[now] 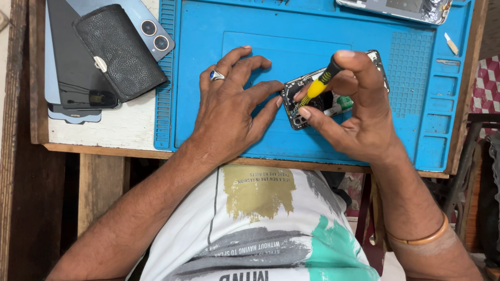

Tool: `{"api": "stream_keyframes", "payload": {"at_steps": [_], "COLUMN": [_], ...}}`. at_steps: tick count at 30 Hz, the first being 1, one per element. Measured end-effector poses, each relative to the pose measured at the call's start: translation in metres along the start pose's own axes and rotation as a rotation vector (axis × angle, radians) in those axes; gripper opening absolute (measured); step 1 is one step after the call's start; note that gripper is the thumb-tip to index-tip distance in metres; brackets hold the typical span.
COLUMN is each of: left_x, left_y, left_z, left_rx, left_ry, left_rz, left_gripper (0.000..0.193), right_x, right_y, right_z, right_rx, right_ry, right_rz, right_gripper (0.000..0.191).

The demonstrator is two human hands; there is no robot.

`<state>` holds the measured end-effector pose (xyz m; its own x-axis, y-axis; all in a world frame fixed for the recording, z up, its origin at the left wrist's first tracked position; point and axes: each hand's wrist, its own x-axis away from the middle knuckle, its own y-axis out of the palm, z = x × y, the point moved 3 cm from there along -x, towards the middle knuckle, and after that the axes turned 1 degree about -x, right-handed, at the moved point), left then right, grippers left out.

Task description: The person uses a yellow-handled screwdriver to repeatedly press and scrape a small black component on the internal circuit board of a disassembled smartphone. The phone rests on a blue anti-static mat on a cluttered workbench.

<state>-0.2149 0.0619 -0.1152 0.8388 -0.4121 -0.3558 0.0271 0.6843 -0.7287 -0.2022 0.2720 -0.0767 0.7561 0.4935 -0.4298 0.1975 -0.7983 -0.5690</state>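
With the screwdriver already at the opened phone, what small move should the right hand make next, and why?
Probably a slow twist of the yellow-handled screwdriver while keeping it steady. The right hand pinches it with the tip down at the corner of the opened phone, and the left hand presses its fingertips against the phone's edge on the blue mat. Whether the tip sits in a screw cannot be seen.

Even, diffuse daylight; scene bright. Blue mat [234, 47] evenly lit, mild sheen only. Soft short shadows under both hands. Gap below table [104, 132] dark. Focus sharp mid-frame; slight softness and wide-angle stretch at edges. No motion blur.
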Motion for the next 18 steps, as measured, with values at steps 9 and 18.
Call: {"api": "stream_keyframes", "payload": {"at_steps": [9,18], "left_x": [0.0020,0.0022], "left_y": [0.0011,0.0027], "left_z": [-0.0005,0.0005], "left_rx": [-0.011,-0.009], "left_ry": [0.006,0.000], "left_rz": [-0.002,-0.017], "left_gripper": [0.019,0.020], "right_x": [0.0000,0.0030], "right_y": [-0.0003,-0.0036], "right_z": [-0.0016,0.0010], "right_rx": [0.153,0.057], "right_ry": [0.000,-0.025], "right_rz": [0.112,0.021], "right_gripper": [0.091,0.086]}}
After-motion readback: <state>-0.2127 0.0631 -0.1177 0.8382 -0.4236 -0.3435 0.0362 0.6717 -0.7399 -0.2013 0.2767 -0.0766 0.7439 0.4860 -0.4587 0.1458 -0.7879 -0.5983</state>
